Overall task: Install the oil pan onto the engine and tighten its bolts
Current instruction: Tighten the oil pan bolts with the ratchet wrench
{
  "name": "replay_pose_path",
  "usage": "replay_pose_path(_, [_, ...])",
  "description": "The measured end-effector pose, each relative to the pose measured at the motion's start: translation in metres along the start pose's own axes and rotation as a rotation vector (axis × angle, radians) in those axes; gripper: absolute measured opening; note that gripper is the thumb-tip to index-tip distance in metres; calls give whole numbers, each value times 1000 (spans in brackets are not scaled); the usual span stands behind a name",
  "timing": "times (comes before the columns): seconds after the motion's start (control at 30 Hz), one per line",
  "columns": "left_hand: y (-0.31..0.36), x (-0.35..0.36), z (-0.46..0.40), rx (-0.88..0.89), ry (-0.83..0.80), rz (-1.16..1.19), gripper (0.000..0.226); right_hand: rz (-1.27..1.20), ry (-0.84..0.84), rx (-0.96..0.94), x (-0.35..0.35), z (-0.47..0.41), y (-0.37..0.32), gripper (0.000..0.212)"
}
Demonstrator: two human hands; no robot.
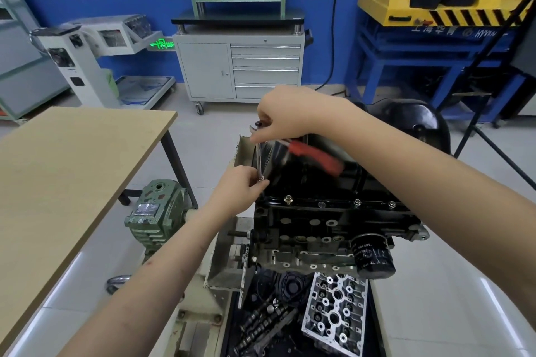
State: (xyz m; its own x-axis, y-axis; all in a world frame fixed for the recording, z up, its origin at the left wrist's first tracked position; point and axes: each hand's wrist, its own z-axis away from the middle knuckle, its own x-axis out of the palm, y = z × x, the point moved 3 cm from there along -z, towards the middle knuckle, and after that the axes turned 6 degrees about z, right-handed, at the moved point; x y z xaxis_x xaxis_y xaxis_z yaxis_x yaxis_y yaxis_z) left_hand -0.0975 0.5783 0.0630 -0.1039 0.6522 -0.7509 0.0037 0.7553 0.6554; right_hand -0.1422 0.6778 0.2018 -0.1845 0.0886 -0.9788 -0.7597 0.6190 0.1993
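Forearms extend from the lower frame edge toward the engine (333,226), both bare. The left hand (237,191) sits at the near left corner of the oil pan (293,171), fingers curled, pinching the lower end of a slim chrome extension bar (259,161) that stands nearly upright. The right hand (285,116) is raised above it, wrist bent downward, fingers closed around the head of a ratchet (313,155) at the top of the bar. The ratchet's red handle projects to the right across the pan and appears motion-blurred.

The oil pan is black and glossy and rests on top of the engine, which is mounted upside-down on a stand (223,264). Along the pan's near flange, several bolts (288,199) are seated in a row; how tight they are cannot be judged. A black oil filter (372,256) protrudes from the near right side of the engine.

Below the engine, a dark tray (235,327) holds a cylinder head (333,310), camshafts (264,319) and a black cover. A green gearbox (153,214) is attached at the stand's left side.

A wooden table (63,177) stands to the left. The floor is pale tile. Against the far blue-and-white wall stand a grey drawer cabinet (240,66) with a display board above it, a white machine to the left, and a blue frame (412,61) carrying a yellow unit with black pads to the right.
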Motion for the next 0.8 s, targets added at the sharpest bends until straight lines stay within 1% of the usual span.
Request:
replay_pose_path(0.1, [0, -2, -1, 2, -83, 21, 32, -46, -68, -122, -3, 1, -1, 22])
replay_pose_path(0.17, [0, -4, -1, -3, -104, 42, 31, -82, -76, -166, -6, 2, 0, 11])
replay_pose_path(0.27, [-1, -4, 0, -20, -77, 103, 36, -94, -33, -138, -6, 0, 1, 26])
replay_pose_path(0.33, [-3, -3, 1, -38, -23, 128, 40, -31, 1, -80, -2, -3, 1, 41])
replay_pose_path(0.4, [-3, -2, 0, -44, 14, 114, 42, 19, 32, -18, -1, -2, 1, 52])
replay_pose_path(0.47, [-1, -1, -1, -41, 22, 66, 42, 23, 44, 36, -1, -3, 1, 56])
replay_pose_path(0.53, [2, -1, -1, -22, 5, 12, 41, 20, 31, 41, 0, -4, -1, 54])
replay_pose_path(0.6, [2, -3, 0, -14, -26, 0, 37, 8, 5, 3, 1, -4, -2, 48])
replay_pose_path(0.7, [2, -6, 2, 13, -91, 26, 31, -48, -64, -110, -4, -3, -3, 24])
replay_pose_path(0.73, [2, -7, 2, 26, -114, 33, 29, -79, -85, -142, -6, -2, -2, 19])
replay_pose_path(0.8, [1, -8, 1, 38, -147, 48, 27, -116, -108, -177, -8, -1, 0, 25])
